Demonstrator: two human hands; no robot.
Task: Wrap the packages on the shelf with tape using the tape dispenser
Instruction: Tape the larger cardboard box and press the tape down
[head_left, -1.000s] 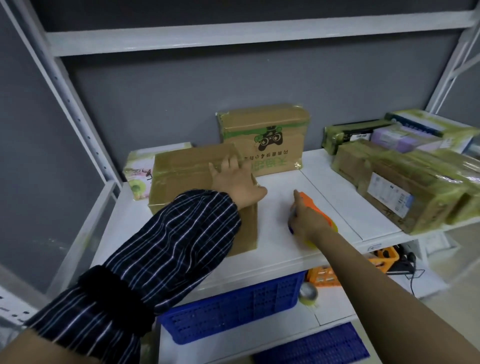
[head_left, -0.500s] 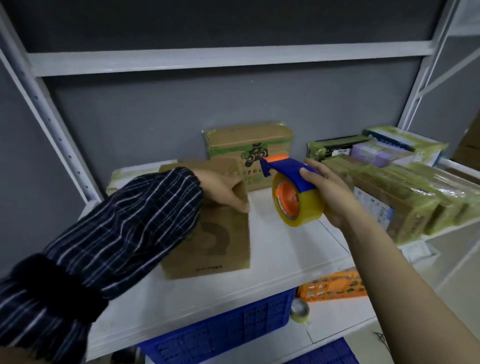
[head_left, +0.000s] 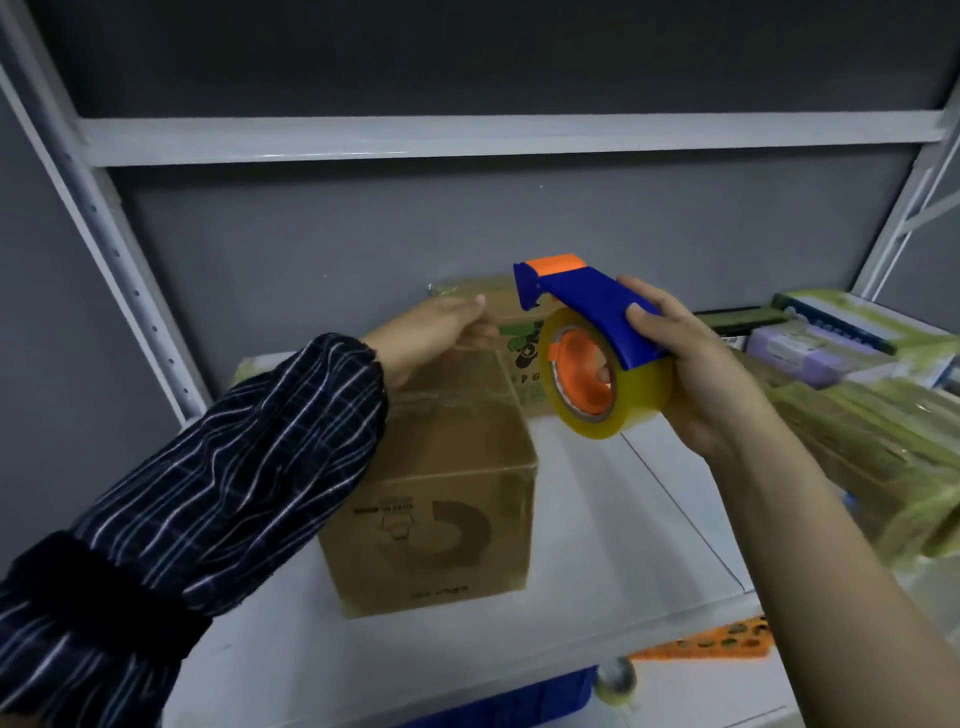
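Note:
A brown cardboard box (head_left: 441, 499) with a dark printed logo on its front stands on the white shelf (head_left: 613, 530). My left hand (head_left: 436, 332) rests on the box's far top edge, fingers fairly straight; its sleeve is striped. My right hand (head_left: 691, 374) grips a blue and orange tape dispenser (head_left: 592, 343) holding a roll of yellowish clear tape, raised in the air just right of the box. The dispenser's cutter end points left, toward my left hand, without touching the box.
A second brown package with green print (head_left: 519, 353) stands behind the dispenser against the grey wall. Several taped packages (head_left: 872, 431) fill the shelf's right side. Below are an orange basket (head_left: 717, 642), a blue crate (head_left: 519, 706) and a spare tape roll (head_left: 615, 680).
My right hand lifted the dispenser off the shelf and raised it higher, beside the box. My left hand slid to the box's far top edge. The camera moved closer.

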